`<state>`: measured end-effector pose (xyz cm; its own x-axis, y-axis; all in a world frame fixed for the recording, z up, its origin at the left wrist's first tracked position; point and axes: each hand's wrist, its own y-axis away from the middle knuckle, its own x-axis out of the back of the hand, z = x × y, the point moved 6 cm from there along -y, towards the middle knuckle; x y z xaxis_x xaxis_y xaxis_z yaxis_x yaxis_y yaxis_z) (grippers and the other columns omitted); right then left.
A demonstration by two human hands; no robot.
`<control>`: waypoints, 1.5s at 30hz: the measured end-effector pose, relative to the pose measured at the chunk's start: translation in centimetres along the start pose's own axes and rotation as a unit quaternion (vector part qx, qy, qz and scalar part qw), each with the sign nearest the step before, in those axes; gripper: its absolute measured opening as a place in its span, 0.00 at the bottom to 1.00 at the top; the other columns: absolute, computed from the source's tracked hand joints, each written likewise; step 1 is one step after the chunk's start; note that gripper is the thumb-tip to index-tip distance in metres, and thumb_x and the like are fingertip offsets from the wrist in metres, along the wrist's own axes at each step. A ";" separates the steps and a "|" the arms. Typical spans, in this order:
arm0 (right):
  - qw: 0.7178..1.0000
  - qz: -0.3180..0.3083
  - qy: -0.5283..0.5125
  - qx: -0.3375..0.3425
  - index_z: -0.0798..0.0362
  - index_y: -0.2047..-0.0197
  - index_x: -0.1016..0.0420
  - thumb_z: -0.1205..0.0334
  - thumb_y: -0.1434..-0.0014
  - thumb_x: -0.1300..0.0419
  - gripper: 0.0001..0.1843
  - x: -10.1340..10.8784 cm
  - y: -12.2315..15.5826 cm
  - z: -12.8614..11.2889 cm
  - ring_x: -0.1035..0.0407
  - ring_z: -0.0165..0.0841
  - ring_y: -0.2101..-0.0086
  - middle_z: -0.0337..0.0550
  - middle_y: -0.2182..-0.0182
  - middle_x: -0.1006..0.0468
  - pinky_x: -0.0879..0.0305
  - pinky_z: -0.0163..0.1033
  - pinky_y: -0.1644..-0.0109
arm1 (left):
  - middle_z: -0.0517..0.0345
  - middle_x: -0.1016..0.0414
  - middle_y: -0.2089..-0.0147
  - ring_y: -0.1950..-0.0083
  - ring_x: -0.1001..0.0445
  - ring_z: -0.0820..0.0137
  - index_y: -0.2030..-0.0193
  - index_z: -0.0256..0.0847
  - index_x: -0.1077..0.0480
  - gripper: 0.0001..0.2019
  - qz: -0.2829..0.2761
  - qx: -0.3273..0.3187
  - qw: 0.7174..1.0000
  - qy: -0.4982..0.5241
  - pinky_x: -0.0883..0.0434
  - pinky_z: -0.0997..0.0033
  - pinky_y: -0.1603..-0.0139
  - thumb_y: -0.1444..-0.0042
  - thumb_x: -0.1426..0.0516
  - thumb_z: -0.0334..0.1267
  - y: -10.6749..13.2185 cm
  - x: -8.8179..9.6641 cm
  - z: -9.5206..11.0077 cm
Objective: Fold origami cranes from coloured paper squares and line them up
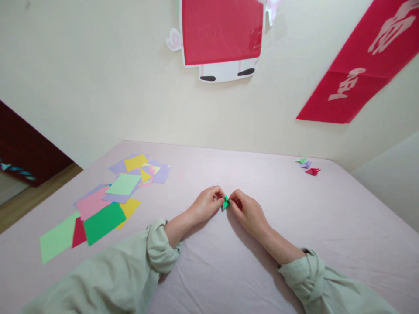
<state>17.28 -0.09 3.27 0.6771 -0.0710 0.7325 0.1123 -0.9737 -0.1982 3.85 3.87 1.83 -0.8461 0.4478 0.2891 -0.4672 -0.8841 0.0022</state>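
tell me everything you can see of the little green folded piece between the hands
The small folded piece is bright green and looks like paper, with pointed, angular parts; finer folds are too small to make out. The left hand pinches it on one side, the right hand on the other. It is over the pale pink surface; whether they touch is unclear.

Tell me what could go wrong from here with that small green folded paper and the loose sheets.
The small, bright green folded paper piece is pinched between the left hand and right hand, so an uneven pull might tear or crease it.

The pale green, rolled-up fabric left sleeve appears close to the flat, dark green rectangular paper sheet; sweeping that arm sideways could scatter the loose, overlapping sheets.
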 end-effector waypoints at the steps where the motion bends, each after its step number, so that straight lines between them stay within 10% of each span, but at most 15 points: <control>1: 1.000 0.003 -0.001 -0.005 0.50 0.67 0.33 0.61 0.41 0.48 0.05 0.1 0.0 0.1 0.37 0.30 0.75 0.35 0.76 0.30 0.45 0.34 0.69 | 0.69 0.38 0.81 0.79 0.40 0.77 0.68 0.39 0.34 0.01 0.003 0.002 1.000 0.010 0.43 0.78 0.76 0.49 0.46 0.31 0.0 0.0 0.0; 18: 1.000 -0.007 -0.009 0.001 0.49 0.65 0.30 0.62 0.41 0.48 0.06 -0.2 0.0 0.1 0.36 0.30 0.74 0.35 0.74 0.28 0.44 0.33 0.69 | 0.61 0.31 0.70 0.71 0.35 0.76 0.69 0.38 0.32 0.03 0.011 -0.059 0.997 -0.056 0.38 0.78 0.71 0.50 0.45 0.28 -0.1 0.0 0.3; 32: 0.999 0.018 -0.010 -0.035 0.49 0.64 0.33 0.61 0.41 0.48 0.05 0.5 -0.2 0.4 0.34 0.31 0.75 0.35 0.75 0.28 0.44 0.34 0.70 | 0.69 0.38 0.82 0.80 0.40 0.78 0.69 0.39 0.35 0.01 0.028 0.010 0.999 0.017 0.44 0.77 0.75 0.49 0.45 0.32 0.1 0.1 -0.1; 45: 1.000 0.008 0.006 -0.003 0.50 0.68 0.34 0.63 0.42 0.47 0.04 0.2 -0.1 0.1 0.37 0.30 0.74 0.35 0.74 0.29 0.45 0.33 0.69 | 0.60 0.32 0.66 0.67 0.34 0.73 0.69 0.39 0.33 0.05 0.033 -0.089 0.988 -0.122 0.37 0.75 0.65 0.50 0.47 0.27 0.2 0.2 1.0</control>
<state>17.51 0.06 3.40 0.6707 -0.0888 0.7364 0.0975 -0.9736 -0.2063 3.85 3.70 2.84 -0.7989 0.3252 0.5059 -0.4692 -0.8633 -0.1860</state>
